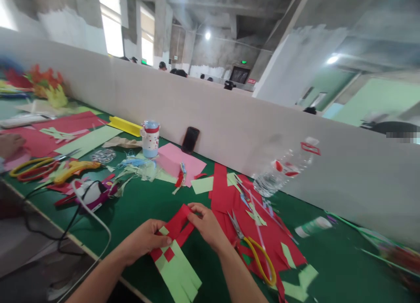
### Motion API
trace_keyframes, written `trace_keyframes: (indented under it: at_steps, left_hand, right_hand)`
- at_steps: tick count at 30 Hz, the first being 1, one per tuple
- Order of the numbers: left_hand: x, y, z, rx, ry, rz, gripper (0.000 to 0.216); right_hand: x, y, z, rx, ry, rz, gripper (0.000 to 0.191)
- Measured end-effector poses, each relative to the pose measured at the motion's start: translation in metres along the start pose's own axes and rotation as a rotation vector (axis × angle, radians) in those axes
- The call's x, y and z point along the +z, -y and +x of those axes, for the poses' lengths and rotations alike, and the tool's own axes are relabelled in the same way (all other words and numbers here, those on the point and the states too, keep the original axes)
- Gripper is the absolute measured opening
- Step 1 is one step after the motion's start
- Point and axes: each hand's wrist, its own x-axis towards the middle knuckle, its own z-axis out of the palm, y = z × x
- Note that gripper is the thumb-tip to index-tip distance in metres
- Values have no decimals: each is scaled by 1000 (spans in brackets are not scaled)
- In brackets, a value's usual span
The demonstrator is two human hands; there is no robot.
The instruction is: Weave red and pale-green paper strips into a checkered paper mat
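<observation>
My left hand (146, 238) pinches the near side of a woven paper piece (175, 259) made of red and light-green strips, thumb on top. My right hand (206, 224) grips the red strips (179, 222) at the far end of that piece, fingers closed on them. The piece lies on the green table (144, 206), its green strips fanning toward me. Yellow-handled scissors (254, 248) rest just right of my right wrist on red paper sheets (229, 198).
A clear plastic bottle (282, 169) lies on its side by the partition wall. A small lidded cup (151, 139), a black phone (190, 139), pink paper (179, 160), a glue gun (93, 191) with cord, and more scissors (36, 167) lie to the left. Another person's hand (9, 143) is at far left.
</observation>
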Motion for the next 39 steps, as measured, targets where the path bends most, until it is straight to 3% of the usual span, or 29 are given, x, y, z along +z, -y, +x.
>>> trace_keyframes:
  at_steps: [4, 24, 33, 36, 39]
  left_hand:
    - [-4, 4, 4, 20, 22, 71, 19]
    - [-14, 16, 11, 6, 25, 188, 28]
    - [-32, -4, 1, 77, -36, 108, 29]
    - [-37, -14, -1, 118, -40, 56, 28]
    - [-40, -24, -1, 157, -31, 10, 26]
  right_hand:
    - [-3, 0, 3, -3, 38, 19, 26]
    - [-2, 6, -4, 84, 31, 136, 44]
    - [-2, -3, -13, 114, -220, 228, 58]
    - [1, -7, -18, 120, -218, 380, 51]
    - [5, -8, -22, 173, -102, 506, 53]
